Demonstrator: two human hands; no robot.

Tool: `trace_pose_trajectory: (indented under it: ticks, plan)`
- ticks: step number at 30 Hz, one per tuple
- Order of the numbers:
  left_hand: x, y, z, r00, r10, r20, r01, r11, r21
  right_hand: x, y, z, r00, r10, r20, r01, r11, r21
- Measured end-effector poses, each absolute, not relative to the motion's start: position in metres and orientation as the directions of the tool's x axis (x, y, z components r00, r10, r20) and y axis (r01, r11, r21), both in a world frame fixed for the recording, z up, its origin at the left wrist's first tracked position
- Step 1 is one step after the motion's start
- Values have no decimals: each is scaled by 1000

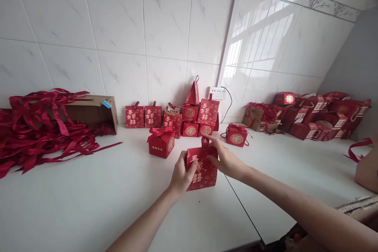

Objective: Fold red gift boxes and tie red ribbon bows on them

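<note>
At twelve o'clock, my left hand (182,171) and right hand (226,158) are gripping a red, rectangular card box (204,176), its red ribbon loop (204,141) uppermost; apparently I'm closing it, needing aligned edges next.

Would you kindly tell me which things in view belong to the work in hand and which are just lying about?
Likely in use:
red box, gripped by the left hand
its loop, at the right hand
perhaps the ribbon pile and matching boxes, both untouched

Apparently just lying about:
socket strip
cable
carton, partly draped in ribbons
</note>
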State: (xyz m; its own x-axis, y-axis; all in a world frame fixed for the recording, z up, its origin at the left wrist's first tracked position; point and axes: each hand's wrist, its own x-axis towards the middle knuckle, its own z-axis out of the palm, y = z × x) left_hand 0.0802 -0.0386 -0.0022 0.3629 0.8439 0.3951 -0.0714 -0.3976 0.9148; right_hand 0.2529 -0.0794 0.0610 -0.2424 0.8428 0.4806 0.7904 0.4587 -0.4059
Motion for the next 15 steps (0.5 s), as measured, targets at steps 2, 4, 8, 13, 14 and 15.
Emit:
trace_pose_trajectory:
  ticks: [2, 4, 8, 13, 14, 15]
  plan:
    - [81, -41, -3, 375, 842, 389, -71, -392, 917, 253, -80, 61, -211, 837, 506, 766, 463, -447]
    - [80, -42, -2, 395, 826, 402, -80, -405, 911, 253, -82, 63, -202, 845, 496, 753, 458, -472]
    - [68, -26, 11, 220, 790, 572, -98, -565, 819, 253, -86, 65, -257, 869, 423, 792, 441, -423]
    - [23, 41, 63, -123, 669, 733, 414, -637, 650, 254, -84, 56, -267, 847, 460, 838, 439, -323]
    - [12, 58, 73, -153, 659, 736, 486, -598, 637, 254, -83, 55, -274, 840, 468, 843, 444, -303]
    - [1, 76, 83, -166, 659, 734, 536, -564, 628, 253, -82, 55, -284, 836, 470, 848, 448, -284]
